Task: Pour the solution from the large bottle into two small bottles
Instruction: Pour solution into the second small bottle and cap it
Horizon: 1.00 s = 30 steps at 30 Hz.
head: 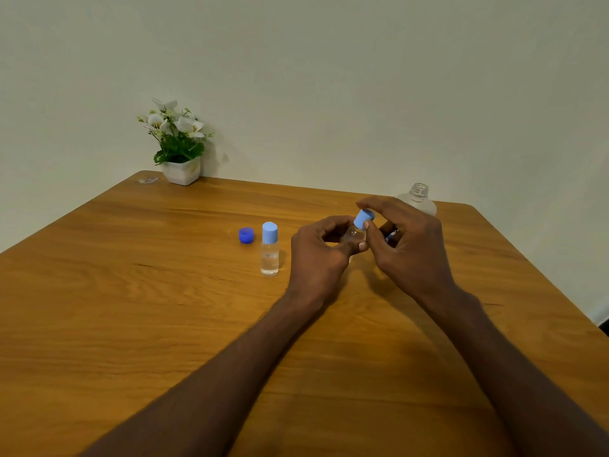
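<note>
My left hand (321,250) grips a small clear bottle (353,235), mostly hidden by the fingers. Just above its neck, my right hand (407,240) pinches a light blue cap (363,219), tilted. A second small clear bottle (270,249) with a light blue cap stands upright to the left and holds clear liquid. The large clear bottle (418,198) stands uncapped behind my right hand, its lower part hidden. A dark blue cap (246,235) lies on the wooden table (131,291) left of the capped small bottle.
A white pot with white flowers (179,150) stands at the table's far left corner against the wall. A small clear scrap (148,180) lies beside it. The table's right edge runs close behind the large bottle.
</note>
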{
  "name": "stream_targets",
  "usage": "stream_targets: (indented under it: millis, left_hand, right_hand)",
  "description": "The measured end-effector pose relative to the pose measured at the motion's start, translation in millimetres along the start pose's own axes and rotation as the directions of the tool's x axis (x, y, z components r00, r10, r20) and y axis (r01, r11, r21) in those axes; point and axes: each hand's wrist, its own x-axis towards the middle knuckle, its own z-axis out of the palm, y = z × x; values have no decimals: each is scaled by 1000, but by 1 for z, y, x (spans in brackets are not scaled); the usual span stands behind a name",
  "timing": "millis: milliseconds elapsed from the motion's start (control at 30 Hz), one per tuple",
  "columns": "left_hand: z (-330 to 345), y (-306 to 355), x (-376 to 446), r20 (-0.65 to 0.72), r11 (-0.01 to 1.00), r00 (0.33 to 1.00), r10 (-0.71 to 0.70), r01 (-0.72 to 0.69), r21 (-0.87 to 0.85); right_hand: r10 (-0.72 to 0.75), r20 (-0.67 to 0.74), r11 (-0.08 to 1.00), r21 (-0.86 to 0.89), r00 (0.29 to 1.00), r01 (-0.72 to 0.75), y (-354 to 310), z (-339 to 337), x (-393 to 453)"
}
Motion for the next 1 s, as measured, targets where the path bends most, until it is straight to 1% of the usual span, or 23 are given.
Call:
stream_targets:
  millis: [333, 500, 667, 767, 867, 1000]
  left_hand:
    - [0, 1, 0, -1, 1000, 1000, -8, 8, 20]
    - [0, 3, -1, 5, 1000, 1000, 15, -15, -4]
    - [0, 3, -2, 19, 1000, 1000, 25, -25, 12]
    - [0, 2, -1, 18, 1000, 1000, 23, -23, 5]
    - [0, 2, -2, 29, 1000, 999, 20, -21, 9]
    - [1, 1, -2, 25, 999, 999, 26, -26, 19]
  right_hand:
    - [13, 2, 1000, -18, 1000, -13, 1, 0, 0]
    - [14, -6, 1000, -5, 1000, -14, -2, -2, 2]
    - [31, -23, 999, -24, 999, -32, -2, -1, 1]
    - [24, -12, 1000, -17, 1000, -24, -1, -1, 1]
    - [24, -20, 999, -44, 1000, -25, 0, -1, 0]
    - [20, -16, 1000, -21, 1000, -20, 2, -1, 1]
